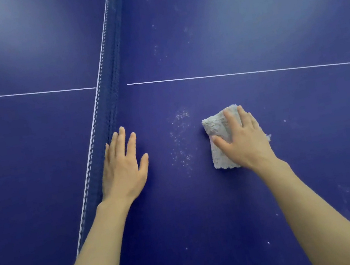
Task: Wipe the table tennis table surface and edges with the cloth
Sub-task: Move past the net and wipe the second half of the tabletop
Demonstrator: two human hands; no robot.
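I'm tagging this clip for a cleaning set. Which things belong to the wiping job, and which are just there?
Job: table; grey cloth; right hand pressing the cloth flat; white specks beside it; left hand flat on the table.
Just there: net; white line.

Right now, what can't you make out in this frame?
Head view only.
Table edges: all outside the frame.
Cloth: its right part lies under the right hand.
Surface beneath the left hand and both forearms: covered by them.
Strip at the net base: hidden by the net.
Dust shows near the cloth; on the far surface, glare washes out any.
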